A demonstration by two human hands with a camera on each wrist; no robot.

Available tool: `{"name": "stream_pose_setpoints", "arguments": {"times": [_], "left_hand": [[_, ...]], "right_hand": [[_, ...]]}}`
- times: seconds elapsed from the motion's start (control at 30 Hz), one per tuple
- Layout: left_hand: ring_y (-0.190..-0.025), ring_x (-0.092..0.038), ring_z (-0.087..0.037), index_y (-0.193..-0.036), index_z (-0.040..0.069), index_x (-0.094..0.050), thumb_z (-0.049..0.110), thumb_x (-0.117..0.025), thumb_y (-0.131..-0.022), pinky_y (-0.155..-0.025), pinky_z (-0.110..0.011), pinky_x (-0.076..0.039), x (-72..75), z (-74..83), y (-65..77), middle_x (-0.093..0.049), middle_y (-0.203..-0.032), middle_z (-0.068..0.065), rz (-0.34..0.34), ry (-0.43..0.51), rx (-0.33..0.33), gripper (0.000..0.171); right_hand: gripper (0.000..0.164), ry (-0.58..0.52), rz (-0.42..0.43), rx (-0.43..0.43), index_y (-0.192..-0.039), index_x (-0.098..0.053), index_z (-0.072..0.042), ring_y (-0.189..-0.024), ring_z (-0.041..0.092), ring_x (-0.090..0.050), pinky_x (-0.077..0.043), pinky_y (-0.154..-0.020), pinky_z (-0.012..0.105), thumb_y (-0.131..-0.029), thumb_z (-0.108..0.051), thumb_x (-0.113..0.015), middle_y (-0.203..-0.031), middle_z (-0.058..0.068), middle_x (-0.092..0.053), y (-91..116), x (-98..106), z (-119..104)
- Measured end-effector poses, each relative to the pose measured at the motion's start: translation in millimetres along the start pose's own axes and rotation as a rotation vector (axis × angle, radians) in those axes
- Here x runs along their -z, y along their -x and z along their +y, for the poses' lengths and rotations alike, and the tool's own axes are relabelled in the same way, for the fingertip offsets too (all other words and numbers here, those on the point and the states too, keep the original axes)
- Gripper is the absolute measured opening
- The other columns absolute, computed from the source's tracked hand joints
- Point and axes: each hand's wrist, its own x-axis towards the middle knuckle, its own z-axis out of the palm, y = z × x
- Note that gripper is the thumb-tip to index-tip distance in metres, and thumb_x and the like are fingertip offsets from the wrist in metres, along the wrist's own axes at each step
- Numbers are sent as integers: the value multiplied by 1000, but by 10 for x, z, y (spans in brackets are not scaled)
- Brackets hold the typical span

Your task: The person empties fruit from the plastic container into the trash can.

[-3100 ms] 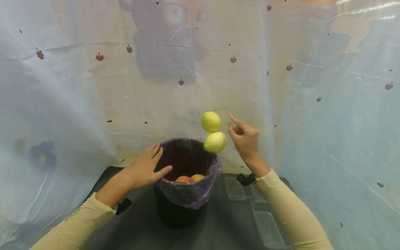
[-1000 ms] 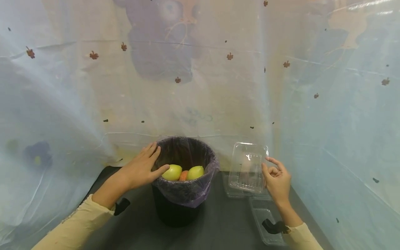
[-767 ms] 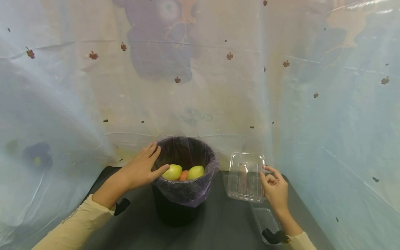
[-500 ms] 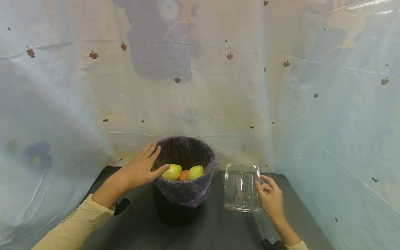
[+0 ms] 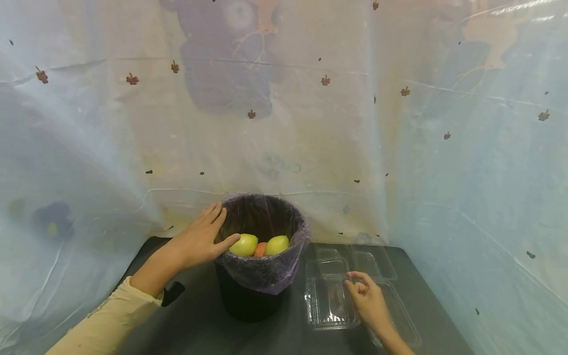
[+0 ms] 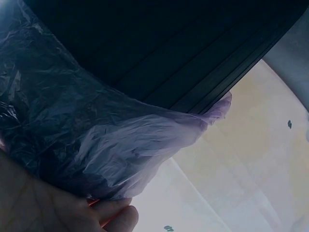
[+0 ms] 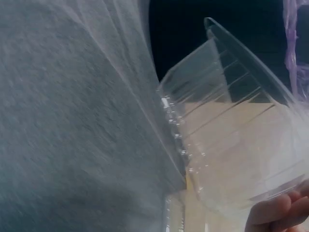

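Observation:
My right hand pinches the edge of a clear plastic container, low over the right part of the table. In the right wrist view its ribbed wall stands tilted, fingertips at the edge. My left hand rests with fairly straight, spread fingers on the rim of a black bin, over its purple plastic liner. Inside the bin lie two yellow lemons, with an orange fruit between them. In the left wrist view, the liner hangs over the bin's outside near my fingers.
More clear plastic containers lie on the dark table, behind and right of my right hand. A translucent patterned sheet encloses the table at the back and sides.
The two lemons, earlier in the air over the bin beside my right hand, now lie inside it. That hand has since lowered a clear container towards the table. My left hand stays put.

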Motion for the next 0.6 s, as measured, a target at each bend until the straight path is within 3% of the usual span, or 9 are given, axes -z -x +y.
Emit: {"name": "stream_pose_setpoints", "arguments": {"times": [0.37, 0.6], "left_hand": [[-163, -8, -50, -166, -11, -22, 61, -49, -109, -130, -66, -8, -4, 10, 3, -11, -176, -29, -3, 4, 3, 96], [-163, -7, -50, -166, -10, -21, 64, -47, -108, -130, -66, -9, 1, 17, 13, -10, -176, -28, 2, 5, 9, 98]], "right_hand": [[32, -3, -62, -133, -131, -65, 6, -34, 3, -45, -36, -38, 14, -104, -8, -71, -57, -5, -52, 89, -154, 97], [29, 71, -58, -145, -126, -67, 6, -35, -1, -39, -28, -39, 14, -101, -5, -74, -53, -7, -49, 79, -168, 125]]}}
